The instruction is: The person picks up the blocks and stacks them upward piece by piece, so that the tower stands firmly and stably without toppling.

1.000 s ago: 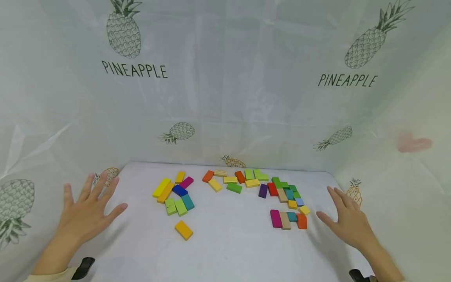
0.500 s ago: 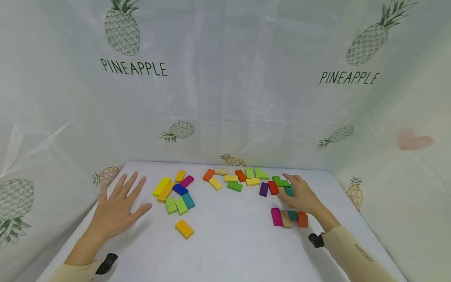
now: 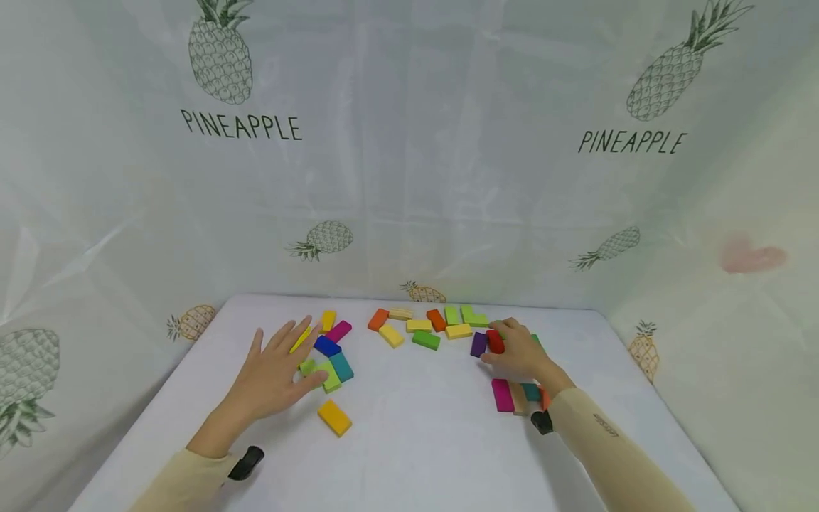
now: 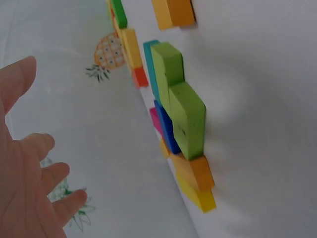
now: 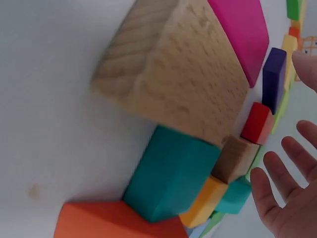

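Observation:
My left hand (image 3: 269, 380), fingers spread, hovers over the left group of wooden blocks. It partly covers a yellow block (image 3: 299, 340) and the light green blocks (image 4: 188, 119); blue (image 3: 328, 346) and teal (image 3: 342, 366) blocks lie just beyond its fingers. On the right, my right hand (image 3: 520, 353) is over the other group, its thumb near the purple block (image 3: 478, 345) and red block (image 3: 495, 341). In the right wrist view its fingers look relaxed and apart, with nothing between them. Several blocks under that hand are hidden in the head view.
A lone orange-yellow block (image 3: 335, 418) lies at the left front. At the back middle are several orange, yellow and green blocks, among them a green one (image 3: 426, 340). A magenta block (image 3: 502, 395) begins a short row at the right. A pineapple-print sheet (image 3: 409, 178) stands behind the table.
My left hand has moved right, from the table's left side to over the left blocks. My right hand has come in from the right edge to over the right group. The blocks look unmoved.

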The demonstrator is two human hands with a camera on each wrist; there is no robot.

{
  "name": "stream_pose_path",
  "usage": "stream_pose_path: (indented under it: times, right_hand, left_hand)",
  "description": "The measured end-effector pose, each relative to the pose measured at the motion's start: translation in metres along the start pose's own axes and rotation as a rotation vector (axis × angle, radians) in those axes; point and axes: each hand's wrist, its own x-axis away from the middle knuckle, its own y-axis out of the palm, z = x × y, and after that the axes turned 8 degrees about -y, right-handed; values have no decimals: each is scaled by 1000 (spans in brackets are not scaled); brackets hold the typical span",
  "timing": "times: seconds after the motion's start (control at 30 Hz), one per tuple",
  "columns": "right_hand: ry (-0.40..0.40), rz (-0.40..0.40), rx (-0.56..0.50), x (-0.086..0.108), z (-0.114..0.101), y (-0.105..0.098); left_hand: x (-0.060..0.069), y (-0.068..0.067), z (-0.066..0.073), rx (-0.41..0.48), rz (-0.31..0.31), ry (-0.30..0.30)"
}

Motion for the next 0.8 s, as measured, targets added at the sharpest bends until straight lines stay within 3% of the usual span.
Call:
stream_pose_path:
  times: [0.17,0.3,0.4,0.6,0.8]
  right_hand:
    - [-26,-19,38,-9,1,10]
    - [-37,15,86,-14,-1,9]
    - [-49,32,118,-15,0,9]
    - [-86,57,149,-19,5,15]
    - [-65,58,154,-16,0,15]
  left_hand:
    - [-9,10,13,38,-13,13]
    - [-25,18,27,121,-53,18]
    - [-40,25,43,215,-118,-8]
    - [-75,48,82,340,-235,-125]
    - [-109,74,121,437,-246,-145]
